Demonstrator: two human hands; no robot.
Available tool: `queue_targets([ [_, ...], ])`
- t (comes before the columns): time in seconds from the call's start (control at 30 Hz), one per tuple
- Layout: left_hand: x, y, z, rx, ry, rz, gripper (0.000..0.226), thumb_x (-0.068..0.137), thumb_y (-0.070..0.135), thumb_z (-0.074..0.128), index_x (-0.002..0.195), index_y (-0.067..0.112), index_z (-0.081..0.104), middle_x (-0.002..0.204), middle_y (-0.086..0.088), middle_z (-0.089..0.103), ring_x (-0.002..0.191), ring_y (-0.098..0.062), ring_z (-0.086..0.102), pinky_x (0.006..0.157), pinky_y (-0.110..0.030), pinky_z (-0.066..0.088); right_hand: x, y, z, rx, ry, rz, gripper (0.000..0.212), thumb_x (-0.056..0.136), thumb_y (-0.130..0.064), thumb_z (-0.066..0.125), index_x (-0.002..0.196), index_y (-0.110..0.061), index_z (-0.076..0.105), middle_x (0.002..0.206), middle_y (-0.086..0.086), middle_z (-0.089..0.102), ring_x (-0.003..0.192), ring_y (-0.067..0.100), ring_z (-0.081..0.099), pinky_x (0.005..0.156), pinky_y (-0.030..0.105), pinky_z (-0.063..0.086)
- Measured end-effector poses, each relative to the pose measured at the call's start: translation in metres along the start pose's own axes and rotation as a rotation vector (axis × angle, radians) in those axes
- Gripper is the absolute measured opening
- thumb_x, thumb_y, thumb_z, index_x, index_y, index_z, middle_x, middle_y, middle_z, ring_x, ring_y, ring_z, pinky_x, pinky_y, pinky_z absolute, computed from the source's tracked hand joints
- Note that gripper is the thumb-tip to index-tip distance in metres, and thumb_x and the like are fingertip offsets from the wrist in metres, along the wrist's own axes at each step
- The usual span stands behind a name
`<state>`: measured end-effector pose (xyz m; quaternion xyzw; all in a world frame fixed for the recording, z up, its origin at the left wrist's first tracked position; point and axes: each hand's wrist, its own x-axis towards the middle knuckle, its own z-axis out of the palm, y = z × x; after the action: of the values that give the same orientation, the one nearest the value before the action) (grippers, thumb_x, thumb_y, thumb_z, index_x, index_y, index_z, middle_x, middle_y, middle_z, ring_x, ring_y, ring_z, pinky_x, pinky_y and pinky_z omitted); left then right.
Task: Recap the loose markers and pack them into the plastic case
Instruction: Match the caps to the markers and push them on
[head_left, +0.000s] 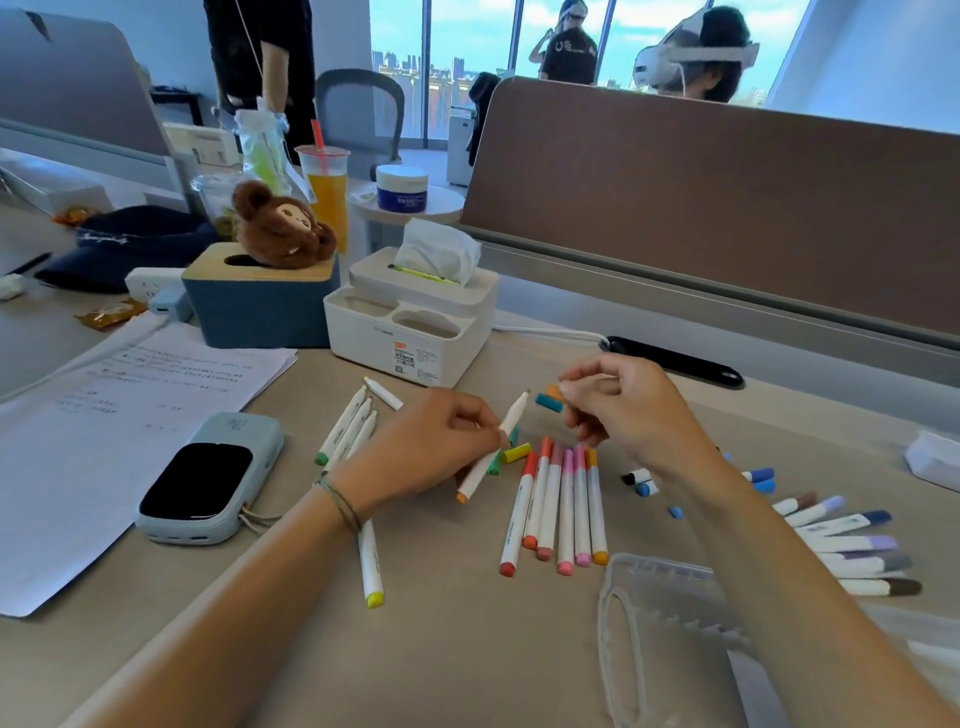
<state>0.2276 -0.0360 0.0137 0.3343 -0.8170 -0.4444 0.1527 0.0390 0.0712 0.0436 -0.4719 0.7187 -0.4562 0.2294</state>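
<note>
Here we pinch an uncapped orange marker (493, 451) in our left hand (436, 441), tip raised. Our right hand (623, 405) fingers pinch an orange cap (555, 392) above the bench (467, 649). Six capped markers (563, 506) lie beside the plastic case (670, 623).

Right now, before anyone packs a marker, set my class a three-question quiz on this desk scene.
1. True or false: the left hand holds an uncapped marker.
2. What does the right hand pinch: (a) a cap, (b) a tissue?
3. Are any markers in the plastic case yet?

Key: 1 true; 2 a, an orange cap; 3 none that show, the capped row lies on the desk beside it.
</note>
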Motion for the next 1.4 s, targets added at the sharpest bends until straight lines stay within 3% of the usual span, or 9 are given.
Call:
queue_targets([
  [0.13, -0.003, 0.003, 0.005, 0.031, -0.017, 0.068, 0.013, 0.095, 0.035, 0.063, 0.096, 0.028, 0.074, 0.06, 0.013, 0.067, 0.054, 0.0, 0.058, 0.059, -0.02, 0.048, -0.006, 0.009, -0.002, 0.083, 0.078, 0.0, 0.014, 0.1, -0.01, 0.061, 0.093, -0.009, 0.073, 0.078, 0.009, 0.075, 0.065, 0.014, 0.069, 0.061, 0.02, 0.057],
  [0.27, -0.004, 0.003, 0.005, 0.066, 0.003, 0.104, 0.014, 0.092, 0.039, 0.065, 0.096, 0.032, 0.076, 0.078, 0.004, 0.073, 0.072, -0.014, 0.067, 0.076, -0.034, 0.058, -0.003, 0.012, 0.0, 0.078, 0.096, -0.035, 0.018, 0.101, -0.012, 0.059, 0.092, -0.013, 0.074, 0.079, 0.005, 0.074, 0.067, 0.009, 0.068, 0.063, 0.019, 0.057],
  [0.47, -0.005, 0.004, 0.005, 0.093, 0.022, 0.146, 0.015, 0.092, 0.037, 0.065, 0.1, 0.033, 0.078, 0.09, 0.007, 0.074, 0.087, -0.014, 0.067, 0.086, -0.04, 0.056, -0.001, 0.014, 0.006, 0.007, 0.068, -0.06, 0.016, 0.1, -0.019, 0.063, 0.09, -0.016, 0.075, 0.078, 0.002, 0.074, 0.067, 0.008, 0.069, 0.063, 0.019, 0.057],
  [0.63, -0.007, 0.005, 0.011, 0.051, 0.034, 0.146, 0.014, 0.092, 0.039, 0.067, 0.102, 0.034, 0.075, 0.082, 0.006, 0.074, 0.077, -0.015, 0.069, 0.081, -0.04, 0.058, -0.004, 0.013, 0.012, 0.145, 0.12, -0.068, 0.004, 0.093, -0.015, 0.072, 0.096, -0.012, 0.07, 0.078, 0.005, 0.076, 0.068, 0.019, 0.075, 0.069, 0.036, 0.064],
  [0.87, -0.006, 0.01, 0.02, -0.205, 0.163, 0.078, 0.04, 0.076, 0.025, 0.083, 0.1, 0.01, 0.054, 0.07, -0.011, 0.074, 0.067, -0.036, 0.071, 0.068, -0.043, 0.061, -0.011, 0.004, 0.034, 0.158, -0.019, -0.013, 0.047, 0.086, -0.015, 0.08, 0.123, -0.029, 0.054, 0.076, 0.008, 0.076, 0.068, 0.023, 0.076, 0.068, 0.042, 0.065],
  [0.97, -0.007, 0.012, 0.022, -0.243, 0.158, 0.083, 0.043, 0.075, 0.014, 0.084, 0.096, 0.0, 0.05, 0.071, -0.014, 0.074, 0.065, -0.041, 0.069, 0.064, -0.046, 0.059, -0.011, 0.005, 0.04, 0.077, 0.025, -0.033, 0.057, 0.081, -0.015, 0.084, 0.124, -0.032, 0.051, 0.071, 0.005, 0.073, 0.069, 0.019, 0.073, 0.071, 0.044, 0.064],
  [1.17, -0.006, 0.009, 0.027, -0.186, 0.076, 0.086, 0.035, 0.077, 0.018, 0.084, 0.091, 0.003, 0.056, 0.069, -0.008, 0.075, 0.065, -0.036, 0.071, 0.065, -0.046, 0.06, -0.012, 0.005, 0.04, 0.023, 0.06, -0.015, 0.056, 0.078, -0.004, 0.083, 0.117, -0.028, 0.051, 0.069, 0.011, 0.07, 0.071, 0.028, 0.07, 0.074, 0.05, 0.059],
  [1.27, -0.007, 0.012, 0.023, -0.099, 0.063, 0.081, 0.029, 0.085, 0.036, 0.075, 0.09, 0.011, 0.061, 0.067, -0.006, 0.074, 0.061, -0.027, 0.071, 0.062, -0.034, 0.06, -0.008, 0.01, 0.037, 0.034, 0.065, -0.02, 0.053, 0.078, -0.005, 0.082, 0.114, -0.031, 0.053, 0.068, 0.009, 0.071, 0.065, 0.026, 0.072, 0.069, 0.05, 0.062],
  [1.4, -0.005, 0.007, -0.01, 0.149, 0.149, -0.061, 0.031, 0.094, 0.05, 0.06, 0.088, 0.02, 0.065, 0.067, 0.001, 0.073, 0.056, -0.008, 0.063, 0.064, -0.024, 0.053, -0.002, 0.019, 0.026, -0.137, 0.078, -0.044, 0.053, 0.085, -0.02, 0.078, 0.131, -0.035, 0.058, 0.076, 0.002, 0.074, 0.072, 0.019, 0.074, 0.078, 0.045, 0.062],
])
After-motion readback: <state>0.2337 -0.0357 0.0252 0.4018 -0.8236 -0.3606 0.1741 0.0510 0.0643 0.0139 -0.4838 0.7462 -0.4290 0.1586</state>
